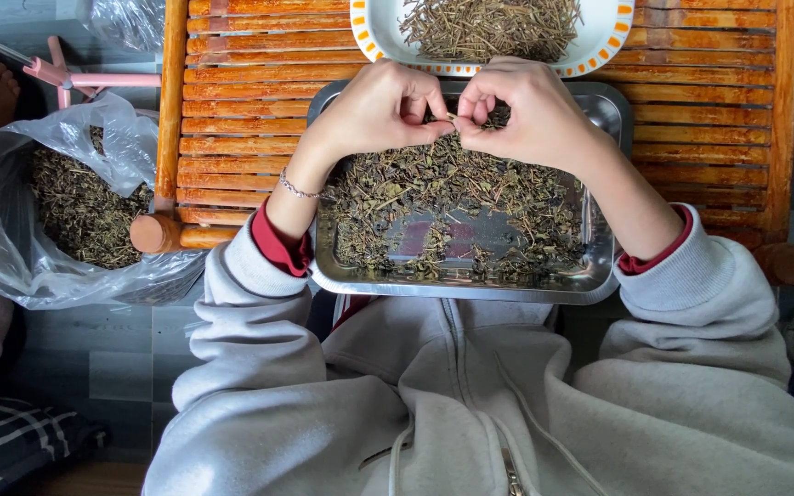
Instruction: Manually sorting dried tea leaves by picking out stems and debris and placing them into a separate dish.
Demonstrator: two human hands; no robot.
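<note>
- Right now I see my left hand (pixel 379 108) and right hand (pixel 527 112) meeting, fingertips pinched together on one dried herb sprig (pixel 453 129).
- Below them sits the steel tray (pixel 470 287) of herbs; the bowl (pixel 599 41) lies at 12 o'clock, the bag (pixel 11 248) at 9.

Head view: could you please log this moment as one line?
left hand: pinching dried herb sprig | right hand: pinching same sprig | below: steel tray of dried herbs | beyond: stem dish

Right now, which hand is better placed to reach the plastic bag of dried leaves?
Left, probably. The left hand sits nearer the plastic bag, which lies off the left edge of the table; the right hand would have to cross the metal tray. Both hands pinch one sprig.
</note>
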